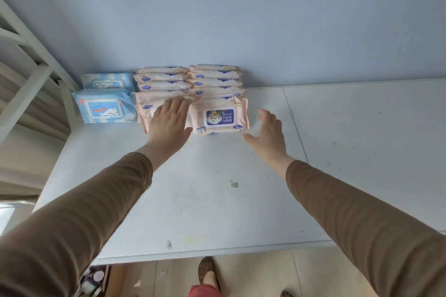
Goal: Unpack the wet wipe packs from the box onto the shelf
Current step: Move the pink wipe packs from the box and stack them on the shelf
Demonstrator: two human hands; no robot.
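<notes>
Two rows of pink wet wipe packs stand on the white shelf (217, 200) against the blue wall. The front pack of the right row (219, 116) shows a blue "BABY WIPES" lid. My left hand (169, 123) lies flat, fingers spread, on the front pack of the left row (142, 113), covering most of it. My right hand (268, 132) hovers open just right of the right row, apart from the packs. Two blue wipe packs (103, 106) sit to the left of the pink ones. The box is not in view.
A white metal frame (31, 75) rises at the left end of the shelf. The shelf surface extends right and toward me, with a seam (295, 123) down the right part. Below the front edge I see wooden floor and my feet (207, 270).
</notes>
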